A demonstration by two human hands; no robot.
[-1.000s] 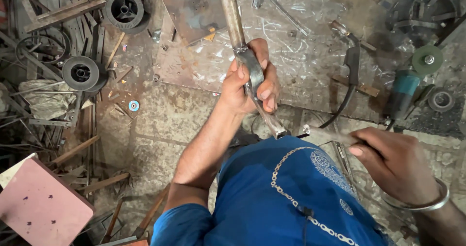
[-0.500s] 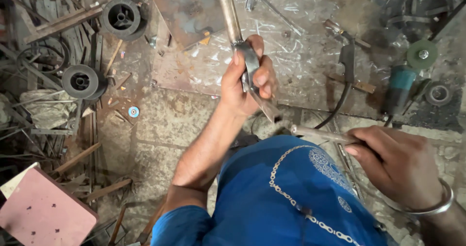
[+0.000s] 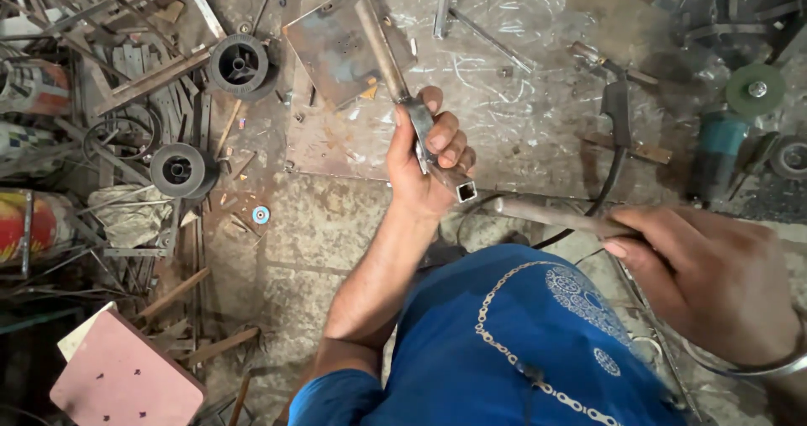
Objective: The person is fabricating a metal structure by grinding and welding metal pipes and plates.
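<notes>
My left hand [image 3: 427, 161] is closed around a rusty square metal tube [image 3: 388, 60]. The tube runs up and left over a flat metal plate [image 3: 324, 52] on the floor. Its open square end [image 3: 465, 192] sticks out just below my fingers. My right hand [image 3: 710, 283], with a metal bangle at the wrist, grips a thin metal rod [image 3: 546, 216]. The rod points left, and its tip sits just right of the tube's open end. My blue shirt with a chain fills the bottom of the view.
Two black wire spools [image 3: 238, 63] [image 3: 178, 170] lie among scrap strips at the left. A teal angle grinder [image 3: 721, 144] with a green disc, and a black torch with its cable [image 3: 618, 115], lie at the right. A pink block [image 3: 126, 380] sits at the bottom left.
The tube's lower end now sticks out less below my left hand and sits higher. My right hand with the rod has come slightly left. The view has shifted, showing more of the plate.
</notes>
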